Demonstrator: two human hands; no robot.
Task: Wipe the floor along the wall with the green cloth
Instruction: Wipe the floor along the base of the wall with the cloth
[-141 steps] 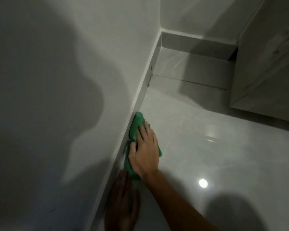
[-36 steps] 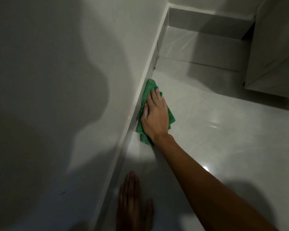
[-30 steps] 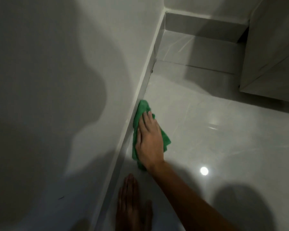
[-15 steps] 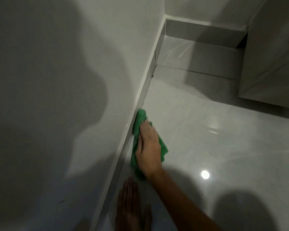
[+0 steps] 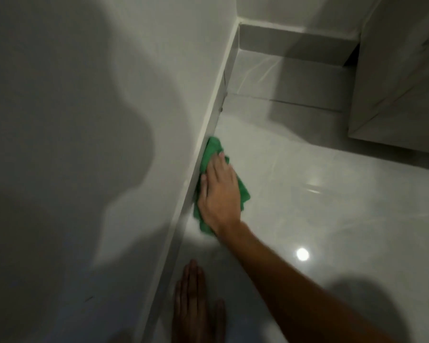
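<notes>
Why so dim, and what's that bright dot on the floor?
Head view: dim light, the person's broad soft shadow on the wall; the dot is glare on the glossy floor; the right hand on the green cloth looks slightly smeared.

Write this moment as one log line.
right hand: flat on green cloth | cloth: against wall | left hand: flat on floor

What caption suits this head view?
Right hand presses the green cloth onto the floor beside the baseboard; left hand rests flat nearby.
</notes>
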